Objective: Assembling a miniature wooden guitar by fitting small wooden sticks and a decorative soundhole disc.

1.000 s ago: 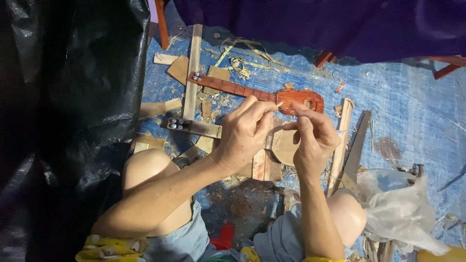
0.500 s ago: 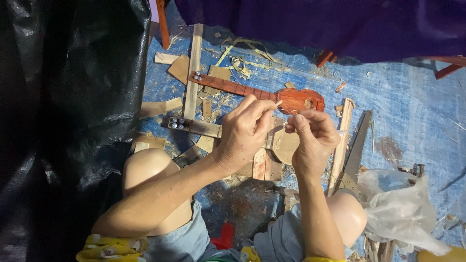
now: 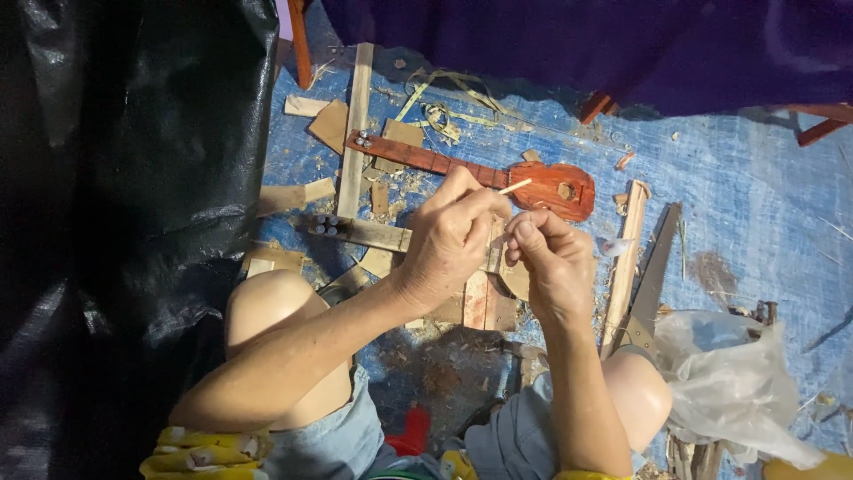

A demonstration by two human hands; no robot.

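Head view, hands: I am looking down at my left hand (image 3: 449, 244) and right hand (image 3: 553, 267), which are working close together above the floor, between my bent knees.
Left fingers: they are pinching a thin pale stick (image 3: 515, 187); its free end is pointing up and to the right, towards the small red guitar (image 3: 498, 173).
Right fingers: they are curling in against the left hand's fingertips; whether they are gripping the stick's near end too, I cannot tell.
Stick's place: it is hovering over the guitar's body, just beside the neck joint, held in the air and not lying on anything.
Step in hand: I judge that I am doing fine finishing work with the stick, with the guitar lying flat on the blue tarp (image 3: 737, 196).
Next move: it is probably calling for a steady pinch and a small, careful motion, since the stick is thin and could snap.
Under the hands: an unpainted wooden guitar (image 3: 382, 236) is lying across the floor, partly hidden.
Packages: a crumpled clear plastic bag (image 3: 729, 382) is sitting at the right; a handsaw (image 3: 653, 276) is lying beside a wooden strip (image 3: 626, 253).
Left edge: black plastic sheeting (image 3: 124, 196) is hanging there; I am seeing no labels or signs.
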